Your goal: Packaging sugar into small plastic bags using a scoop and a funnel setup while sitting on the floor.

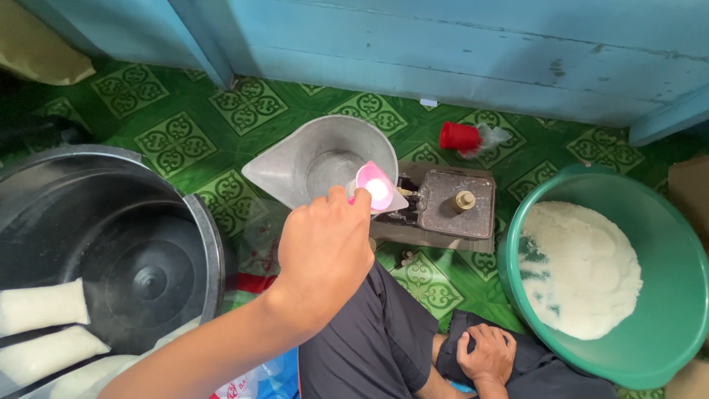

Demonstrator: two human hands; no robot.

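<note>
Pink plastic scoop [375,188], tipped over the rim of the grey metal weighing pan [323,160] on the brown balance scale [443,207], sits pinched in the closed fingers of the left hand [323,255]. Tilting it too fast could likely spill grains over the pan's edge onto the green patterned floor tiles [173,140]. Right hand [487,355] rests loosely curled on the knee, holding nothing. Beside it, a green plastic basin [665,355] holds white grains; a black tub [111,244] holds filled white bags.
</note>
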